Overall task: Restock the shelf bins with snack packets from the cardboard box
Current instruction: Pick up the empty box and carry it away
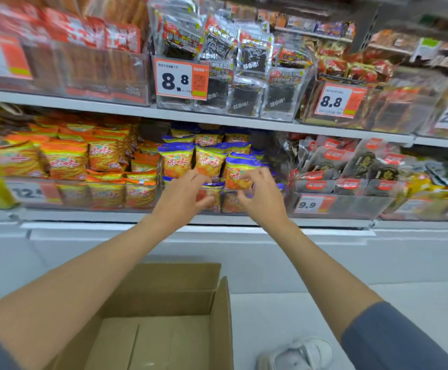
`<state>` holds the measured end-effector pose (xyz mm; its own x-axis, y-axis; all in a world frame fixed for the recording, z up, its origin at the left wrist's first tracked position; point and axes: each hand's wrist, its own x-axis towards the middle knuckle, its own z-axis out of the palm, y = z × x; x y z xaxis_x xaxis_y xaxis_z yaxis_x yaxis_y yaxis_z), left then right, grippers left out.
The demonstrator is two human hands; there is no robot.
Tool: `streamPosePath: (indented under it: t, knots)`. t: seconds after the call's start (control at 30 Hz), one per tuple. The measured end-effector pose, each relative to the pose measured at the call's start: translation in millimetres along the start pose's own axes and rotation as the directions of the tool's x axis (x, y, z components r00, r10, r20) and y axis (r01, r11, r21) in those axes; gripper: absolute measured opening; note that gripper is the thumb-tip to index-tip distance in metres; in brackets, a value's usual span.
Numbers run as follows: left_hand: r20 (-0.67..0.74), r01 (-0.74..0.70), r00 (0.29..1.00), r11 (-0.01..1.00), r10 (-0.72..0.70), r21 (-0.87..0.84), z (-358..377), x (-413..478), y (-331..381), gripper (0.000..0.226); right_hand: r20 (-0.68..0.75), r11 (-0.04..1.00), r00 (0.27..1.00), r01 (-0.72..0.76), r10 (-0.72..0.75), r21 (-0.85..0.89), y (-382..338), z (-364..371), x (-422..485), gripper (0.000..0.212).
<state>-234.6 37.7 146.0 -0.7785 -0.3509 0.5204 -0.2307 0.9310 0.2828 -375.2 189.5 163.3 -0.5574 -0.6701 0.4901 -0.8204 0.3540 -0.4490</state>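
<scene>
Head view, tilted up at the lower shelf (84, 216). Reaches with both bare forearms to the middle bin (228, 208), already stacked with blue-topped snack packets (177, 161). Pinches the front-right packet (237, 173) with the right hand (262, 194), fingers curled over its right edge and thumb under its lower edge. Lays the left hand (188, 193) just beside, fingers loosely curved against the neighbouring packets (cannot tell whether gripping or only steadying). Shows the cardboard box (164, 303) low and close, flaps open, with no packet on the visible part of its floor.

Reads as the placing step: settling one packet upright in the front row. Seems late in the task, judging by the full bin and the bare box floor. Calls next for letting go gently without toppling the row, then looking into the hidden part of the box for leftovers.
</scene>
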Motion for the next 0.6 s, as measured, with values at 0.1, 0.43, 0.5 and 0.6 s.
streamPosePath:
  t: [0.1, 0.43, 0.5, 0.6]
  knots:
    - [0.109, 0.159, 0.983, 0.984, -0.150, -0.085, -11, -58, -3, 0.035, 0.158, 0.998, 0.987, -0.031, 0.023, 0.047, -14, 5, -52, 0.027]
    - [0.244, 0.577, 0.771, 0.808, -0.588, 0.120, -38, -301, -64, 0.042, 0.458, 0.908, 0.821, -0.414, 0.341, 0.066, -4, 56, -251, 0.025]
    - [0.198, 0.647, 0.715, 0.742, -0.670, 0.175, -44, -334, -78, 0.057, 0.448, 0.875, 0.803, -0.476, 0.393, 0.085, -3, 67, -270, 0.045]
    - [0.294, 0.808, 0.575, 0.585, -0.763, -0.062, -46, -362, -88, 0.084, 0.438, 0.813, 0.766, -0.569, 0.470, 0.123, -3, 84, -279, 0.071]
